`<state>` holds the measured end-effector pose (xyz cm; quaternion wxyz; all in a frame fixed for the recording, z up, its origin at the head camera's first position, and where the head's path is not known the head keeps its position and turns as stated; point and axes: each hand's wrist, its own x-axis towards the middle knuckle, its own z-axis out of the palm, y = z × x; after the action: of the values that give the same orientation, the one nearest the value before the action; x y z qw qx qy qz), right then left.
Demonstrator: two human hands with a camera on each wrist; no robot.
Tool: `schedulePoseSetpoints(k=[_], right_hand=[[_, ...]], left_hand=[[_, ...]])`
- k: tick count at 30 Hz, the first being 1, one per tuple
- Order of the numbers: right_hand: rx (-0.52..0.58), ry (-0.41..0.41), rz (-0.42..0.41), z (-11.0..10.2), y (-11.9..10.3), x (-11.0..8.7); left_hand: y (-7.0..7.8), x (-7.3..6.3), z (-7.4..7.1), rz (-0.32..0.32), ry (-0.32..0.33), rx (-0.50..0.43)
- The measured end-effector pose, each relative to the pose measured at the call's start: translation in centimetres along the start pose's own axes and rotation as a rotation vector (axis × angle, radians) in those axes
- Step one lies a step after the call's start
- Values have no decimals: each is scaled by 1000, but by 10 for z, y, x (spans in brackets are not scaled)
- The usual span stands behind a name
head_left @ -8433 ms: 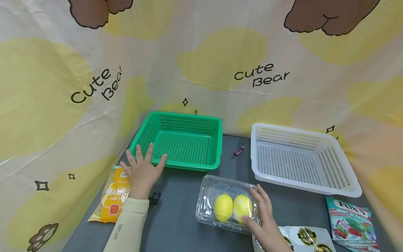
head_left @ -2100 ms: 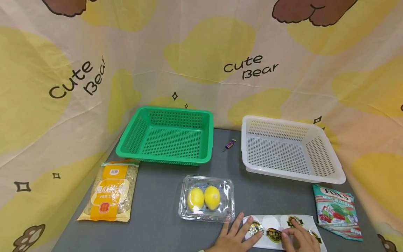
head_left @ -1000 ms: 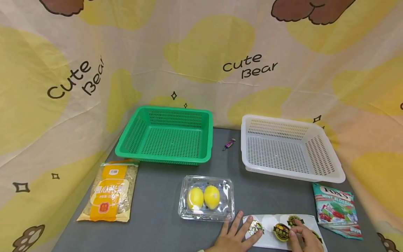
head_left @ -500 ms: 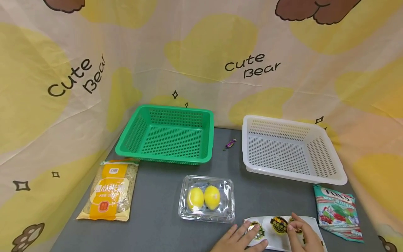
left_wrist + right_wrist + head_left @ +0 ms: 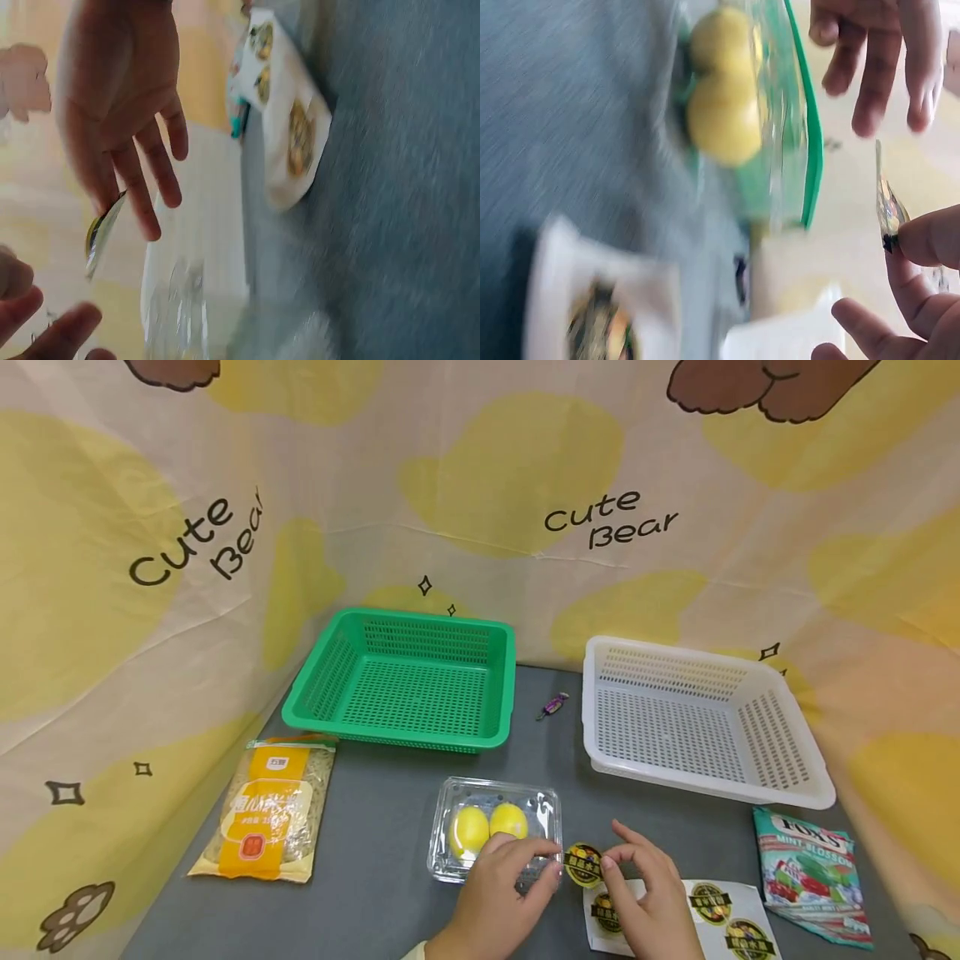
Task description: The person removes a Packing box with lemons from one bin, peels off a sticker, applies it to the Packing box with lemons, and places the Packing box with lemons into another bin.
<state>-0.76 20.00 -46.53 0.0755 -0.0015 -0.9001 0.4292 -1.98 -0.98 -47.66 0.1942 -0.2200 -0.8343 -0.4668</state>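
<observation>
My right hand [image 5: 654, 906] pinches a round black-and-gold sticker [image 5: 582, 866] by its right edge, above the table. Close to the sticker's left edge is my left hand [image 5: 487, 893], its thumb and forefinger apart; the right wrist view shows a small gap between its fingertips and the sticker [image 5: 889, 206]. Behind the left hand lies a clear plastic clamshell box [image 5: 441, 860] holding two lemons [image 5: 468, 833], partly covered by that hand. Beneath the right hand is a white sticker sheet [image 5: 738, 897] with several similar stickers on it.
A green basket [image 5: 397, 735] stands at the back left and a white basket [image 5: 697, 787] at the back right, with a purple-wrapped candy [image 5: 553, 705] between them. A yellow food bag [image 5: 262, 810] lies at left, a teal mint candy bag [image 5: 813, 877] at right.
The right hand has peeled the sticker off the sheet and carried it left toward the box. My left hand has lifted off the sheet and moved left, in front of the box.
</observation>
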Motion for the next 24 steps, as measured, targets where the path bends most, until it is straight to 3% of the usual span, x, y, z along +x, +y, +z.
schedulePoseSetpoints(k=[7,15,24], right_hand=[[31,-38,-42,26,-23,14],[45,-31,-81,46,-34,24],[-51,64,-147,71,-41,35]], left_hand=[[-12,4,-13,-106,33,11],[-24,12,-27,-146,95,87],[-31,18,-43,-248,12,159]])
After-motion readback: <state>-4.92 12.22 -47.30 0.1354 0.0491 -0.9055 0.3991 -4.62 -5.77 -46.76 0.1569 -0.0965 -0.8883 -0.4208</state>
